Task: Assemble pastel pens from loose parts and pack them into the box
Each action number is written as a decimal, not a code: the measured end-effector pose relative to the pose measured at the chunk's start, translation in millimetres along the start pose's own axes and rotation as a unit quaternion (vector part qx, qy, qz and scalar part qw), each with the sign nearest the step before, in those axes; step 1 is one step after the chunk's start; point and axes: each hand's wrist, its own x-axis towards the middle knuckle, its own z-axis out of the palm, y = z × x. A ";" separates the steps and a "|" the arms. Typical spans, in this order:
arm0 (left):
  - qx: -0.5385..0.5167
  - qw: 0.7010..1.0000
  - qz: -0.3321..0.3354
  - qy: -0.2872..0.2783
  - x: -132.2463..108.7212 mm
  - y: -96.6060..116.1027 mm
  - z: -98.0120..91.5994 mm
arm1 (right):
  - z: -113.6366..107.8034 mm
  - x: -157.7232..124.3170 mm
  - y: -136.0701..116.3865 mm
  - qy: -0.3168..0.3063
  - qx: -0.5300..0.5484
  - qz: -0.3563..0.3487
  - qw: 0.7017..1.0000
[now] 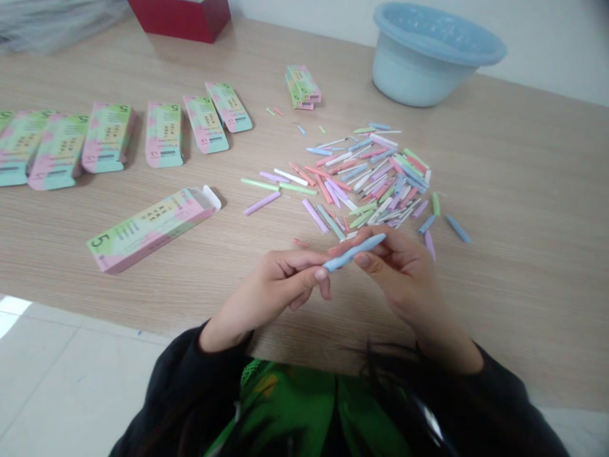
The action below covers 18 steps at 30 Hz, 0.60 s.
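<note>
A light blue pen [352,252] is held slantwise between my two hands, above the table near its front edge. My left hand [280,279] pinches its lower left end between thumb and fingers. Toward the upper right end, my right hand [397,263] has its thumb and fingers closed on the barrel. Just beyond my hands lies a loose pile of pen parts [375,178] in pink, purple, green, blue and white, with thin refills among them. Several purple and green barrels [261,203] lie apart at the pile's left.
An open-ended pastel box [152,228] lies on the table at left. Behind it several similar boxes [164,133] form a row, and a small stack of boxes [303,87] sits farther back. A light blue basin [413,70] and a red box [185,19] stand at the rear.
</note>
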 end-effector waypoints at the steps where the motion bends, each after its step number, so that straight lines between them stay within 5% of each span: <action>1: -0.012 1.000 -0.003 0.011 0.0 0.4 0.3 | -0.4 0.0 -0.3 0.000 -0.005 0.000 1.000; 8: -0.134 0.990 -0.016 -0.030 -3.3 0.6 -2.7 | -4.6 0.2 -2.2 -0.025 -0.029 -0.011 0.999; 13: -0.109 0.993 -0.019 -0.038 -3.1 1.8 -2.6 | -6.4 -1.9 -4.1 -0.012 -0.021 -0.030 0.999; 18: -0.079 0.982 -0.113 -0.129 -1.5 -0.4 -2.5 | -0.4 -5.8 -2.8 -0.050 -0.004 -0.019 0.999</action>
